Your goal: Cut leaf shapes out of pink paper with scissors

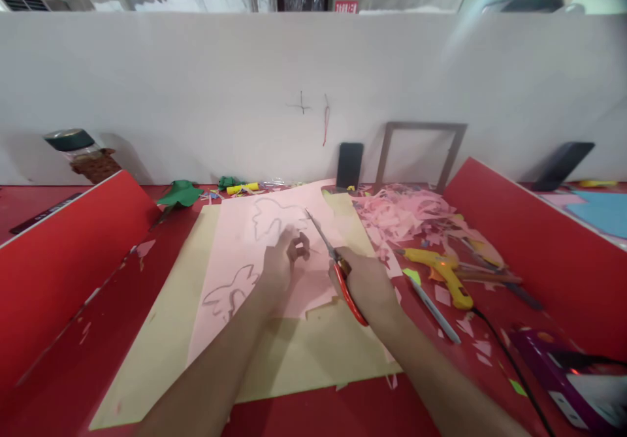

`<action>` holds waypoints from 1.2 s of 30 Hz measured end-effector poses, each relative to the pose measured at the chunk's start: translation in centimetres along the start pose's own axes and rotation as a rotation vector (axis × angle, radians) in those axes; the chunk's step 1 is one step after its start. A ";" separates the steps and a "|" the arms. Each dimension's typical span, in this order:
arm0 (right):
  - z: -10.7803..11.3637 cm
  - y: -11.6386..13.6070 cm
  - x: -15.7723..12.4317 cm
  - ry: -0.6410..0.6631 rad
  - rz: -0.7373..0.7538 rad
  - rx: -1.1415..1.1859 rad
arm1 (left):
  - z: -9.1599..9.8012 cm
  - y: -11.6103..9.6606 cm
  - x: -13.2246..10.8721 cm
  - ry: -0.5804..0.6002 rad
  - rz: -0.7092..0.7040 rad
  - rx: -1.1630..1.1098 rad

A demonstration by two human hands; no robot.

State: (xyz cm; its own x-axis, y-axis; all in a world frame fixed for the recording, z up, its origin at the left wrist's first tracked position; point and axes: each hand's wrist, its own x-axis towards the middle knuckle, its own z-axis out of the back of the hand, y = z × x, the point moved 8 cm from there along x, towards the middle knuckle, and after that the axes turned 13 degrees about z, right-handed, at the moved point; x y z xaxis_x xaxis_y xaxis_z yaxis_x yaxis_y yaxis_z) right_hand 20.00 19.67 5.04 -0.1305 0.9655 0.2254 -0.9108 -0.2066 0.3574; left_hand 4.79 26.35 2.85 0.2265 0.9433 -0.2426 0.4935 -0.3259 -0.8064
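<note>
My right hand [367, 283] grips red-handled scissors [349, 296]. Their blades point up and left over a pink sheet of paper [313, 280] and look closed. Curled fingers of my left hand [284, 257] are at the middle of the pink paper; they seem to pinch it, though the contact is partly hidden. Bird-like outlines are drawn in grey on the sheet, one beyond my left hand and one to its left, partly covered by my forearm. The sheet has a stepped cut edge near my right hand. Beneath it lies a larger pale yellow board [161, 319].
Pink paper scraps [404, 211] pile at the back right. A yellow glue gun [438, 270], a grey pen [435, 309] and a purple device [558, 378] lie at right. Red dividers flank the table. A black phone [349, 164] and a frame [386, 153] lean at the back wall.
</note>
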 end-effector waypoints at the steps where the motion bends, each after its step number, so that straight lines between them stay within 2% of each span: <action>1: 0.1 0.1 -0.1 0.007 -0.001 0.006 | -0.4 0.3 -0.4 0.023 -0.013 0.076; 4: 0.1 0.2 -0.1 0.020 -0.004 0.027 | -1.4 1.4 -1.6 0.074 0.019 0.225; 7: 0.0 0.0 -0.1 0.009 0.003 0.025 | -2.8 3.2 -2.5 0.199 0.183 0.203; 8: -0.1 -0.1 -0.1 0.004 0.004 0.013 | -3.0 3.5 -2.7 0.203 0.196 0.199; 13: 0.0 -0.4 -0.2 -0.013 0.016 -0.046 | -1.4 2.2 -1.9 -0.041 0.002 0.332; 19: -0.2 0.1 -0.3 0.054 0.043 0.035 | 0.0 1.0 -1.0 -0.142 -0.094 0.281; 27: 0.4 1.6 -0.4 0.019 0.194 0.252 | 1.0 -0.2 -0.5 -0.202 -0.122 0.293; 32: 0.8 2.2 -0.8 0.064 0.236 0.520 | 0.1 -0.8 -1.0 -0.113 -0.140 0.176; 36: 1.9 2.9 -0.9 -0.003 0.307 0.588 | -0.8 -0.7 -2.0 -0.099 -0.097 0.172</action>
State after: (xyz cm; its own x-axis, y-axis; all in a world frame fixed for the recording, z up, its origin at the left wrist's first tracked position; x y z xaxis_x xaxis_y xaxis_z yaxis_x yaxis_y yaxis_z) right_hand 18.24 17.90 7.58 -0.3483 0.8484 0.3986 -0.4665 -0.5257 0.7113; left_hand 4.67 24.62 4.40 0.0973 0.9739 -0.2048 0.3568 -0.2263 -0.9064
